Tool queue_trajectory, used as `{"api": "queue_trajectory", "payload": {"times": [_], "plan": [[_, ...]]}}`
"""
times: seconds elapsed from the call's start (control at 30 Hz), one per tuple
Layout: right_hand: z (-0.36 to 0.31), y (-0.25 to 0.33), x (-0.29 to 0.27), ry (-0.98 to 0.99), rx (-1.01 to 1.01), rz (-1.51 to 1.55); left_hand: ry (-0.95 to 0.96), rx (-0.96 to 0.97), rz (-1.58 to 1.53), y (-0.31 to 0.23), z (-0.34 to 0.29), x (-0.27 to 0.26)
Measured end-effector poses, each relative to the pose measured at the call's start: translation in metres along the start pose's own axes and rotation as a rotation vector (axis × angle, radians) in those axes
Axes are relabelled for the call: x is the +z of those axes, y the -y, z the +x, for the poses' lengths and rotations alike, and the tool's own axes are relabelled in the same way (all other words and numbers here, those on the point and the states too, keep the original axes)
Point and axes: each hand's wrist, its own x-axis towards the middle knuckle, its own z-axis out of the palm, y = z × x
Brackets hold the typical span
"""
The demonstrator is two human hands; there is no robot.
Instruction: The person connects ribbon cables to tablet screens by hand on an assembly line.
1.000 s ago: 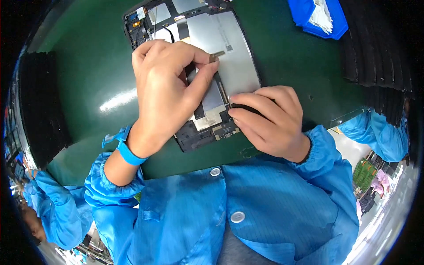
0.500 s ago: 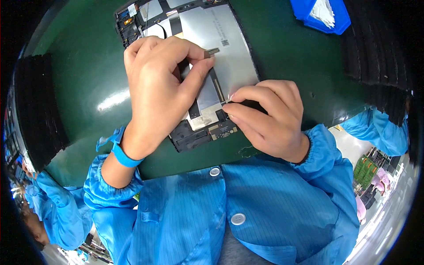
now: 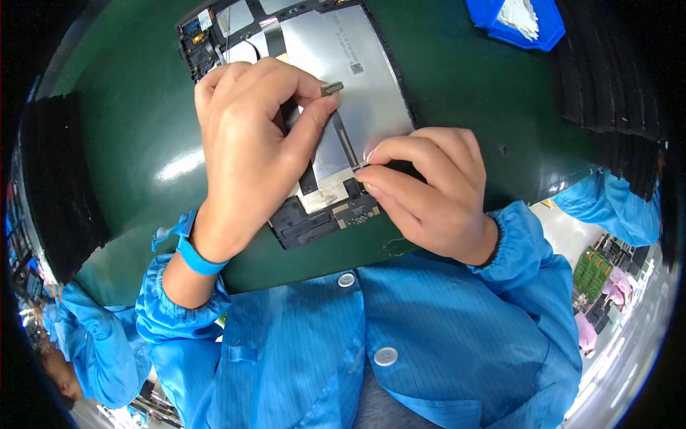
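An opened tablet (image 3: 368,79) lies on the green table, its silver back plate set in a black frame. A black flat ribbon cable (image 3: 346,140) runs lengthwise over the plate. My left hand (image 3: 257,125) is closed in a pinch on the cable's far end, where a small connector (image 3: 332,89) sticks out past the fingertips. At the cable's near end, my right hand (image 3: 432,186) is closed too, thumb and forefinger gripping the cable beside the small circuit board (image 3: 357,211). Part of the plate is hidden under my left hand.
A blue bin (image 3: 525,25) of white strips (image 3: 519,18) stands at the far right. Black ridged strips (image 3: 61,186) border the table at left and right. Blue-sleeved people (image 3: 100,343) are at both sides. A blue wrist strap (image 3: 193,247) circles my left wrist.
The tablet and both hands appear slightly farther left in the picture. My left hand's pinch has come a little lower, and the connector shows more fully. Both hands keep their grip.
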Motion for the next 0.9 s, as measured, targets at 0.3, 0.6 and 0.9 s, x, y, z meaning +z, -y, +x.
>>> {"api": "queue_trajectory", "payload": {"times": [0.3, 0.6, 0.9], "plan": [[0.0003, -0.0014, 0.0002, -0.006, -0.013, -0.003, -0.034, 0.043, -0.01, 0.0012, -0.0001, 0.0019], [0.0001, -0.0003, 0.0019, -0.009, -0.042, -0.022, -0.041, 0.042, -0.011, 0.0009, -0.0006, 0.0009], [-0.0018, 0.0014, -0.0001, -0.016, -0.085, -0.135, 0.014, 0.025, 0.038, -0.002, 0.0, -0.0006]]}}
